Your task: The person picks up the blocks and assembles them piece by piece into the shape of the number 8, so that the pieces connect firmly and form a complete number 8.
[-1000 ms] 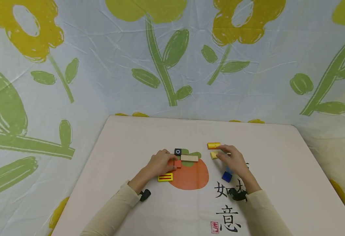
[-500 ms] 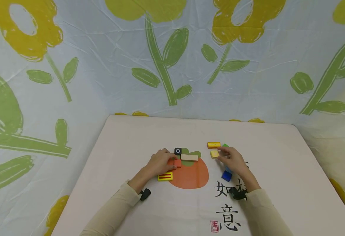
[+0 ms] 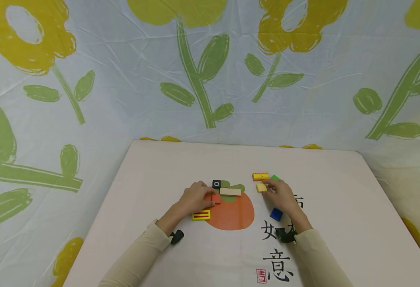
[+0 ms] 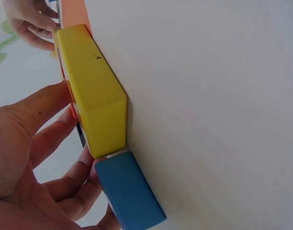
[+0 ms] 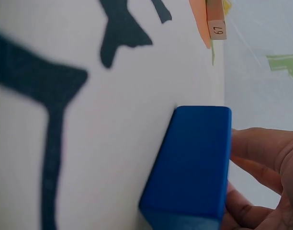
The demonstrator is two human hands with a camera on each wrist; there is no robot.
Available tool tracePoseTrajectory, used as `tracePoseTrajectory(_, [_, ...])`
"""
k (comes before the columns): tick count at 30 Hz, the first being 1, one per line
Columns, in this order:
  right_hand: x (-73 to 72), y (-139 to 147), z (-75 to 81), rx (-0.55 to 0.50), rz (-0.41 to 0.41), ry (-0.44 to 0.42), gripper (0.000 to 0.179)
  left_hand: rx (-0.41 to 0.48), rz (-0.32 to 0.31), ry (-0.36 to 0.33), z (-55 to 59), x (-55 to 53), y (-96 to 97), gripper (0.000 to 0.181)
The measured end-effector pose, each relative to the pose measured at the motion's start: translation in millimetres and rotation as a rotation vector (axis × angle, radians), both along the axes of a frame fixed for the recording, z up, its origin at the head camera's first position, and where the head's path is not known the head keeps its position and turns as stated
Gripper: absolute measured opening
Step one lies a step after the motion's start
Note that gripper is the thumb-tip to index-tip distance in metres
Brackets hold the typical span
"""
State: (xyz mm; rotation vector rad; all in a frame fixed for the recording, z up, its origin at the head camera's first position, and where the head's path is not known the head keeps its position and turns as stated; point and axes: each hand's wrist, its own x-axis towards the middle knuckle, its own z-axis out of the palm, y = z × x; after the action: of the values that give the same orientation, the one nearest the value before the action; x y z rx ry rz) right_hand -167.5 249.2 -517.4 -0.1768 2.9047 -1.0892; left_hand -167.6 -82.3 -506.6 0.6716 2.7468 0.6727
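So, from my remote seat: pale table [image 3: 166,159], then the right hand [image 3: 281,196] and left hand [image 3: 193,198], well apart over it. Right one's way nearer the yellow block [image 3: 261,188], which sits just left of its fingertips; looks squarish, no obvious long axis. That hand angles forward and inward, thumb and index bracketing the block, but I can't tell if they pinch. Left pinches the little red block [image 3: 216,199].

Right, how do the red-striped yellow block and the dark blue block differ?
The yellow block bears red stripes; the dark blue block shows none. In the head view, the yellow block lies nearly straight across, the dark blue block at a slant. Both lie on the tabletop.
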Motion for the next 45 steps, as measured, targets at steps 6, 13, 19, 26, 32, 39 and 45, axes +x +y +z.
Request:
tracePoseTrajectory(6, [-0.3, -1.5, 0.0, 0.023, -0.014, -0.011, 0.036, 0.001, -0.002, -0.006, 0.2, 0.4, -0.2, 0.031])
tracePoseTrajectory(13, [0.5, -1.2, -1.1, 0.019, -0.016, -0.015, 0.036, 0.003, 0.000, 0.001, -0.2, 0.1, 0.0, 0.031])
tracePoseTrajectory(19, [1.1, -2.4, 1.0, 0.002, -0.007, -0.001, 0.035, 0.007, -0.006, 0.007, 0.8, 0.7, 0.0, 0.031])
tracePoseTrajectory(26, [0.8, -11.0, 4.2, -0.023, 0.014, 0.024, 0.035, 0.001, -0.003, 0.003, 1.2, 1.0, 0.3, 0.031])
tracePoseTrajectory(32, [-0.2, -20.8, 7.9, -0.069, 0.032, 0.019, 0.037, -0.011, -0.002, 0.003, 1.9, 1.3, 0.8, 0.031])
tracePoseTrajectory(39, [-4.7, -31.9, 4.9, -0.094, 0.058, 0.057, 0.037, -0.009, -0.002, 0.003, 2.8, 2.0, 0.8, 0.031])
tracePoseTrajectory(45, [-6.5, -40.6, 3.5, -0.109, 0.059, 0.053, 0.036, -0.007, -0.002, 0.003, 3.5, 2.6, 0.8, 0.032])
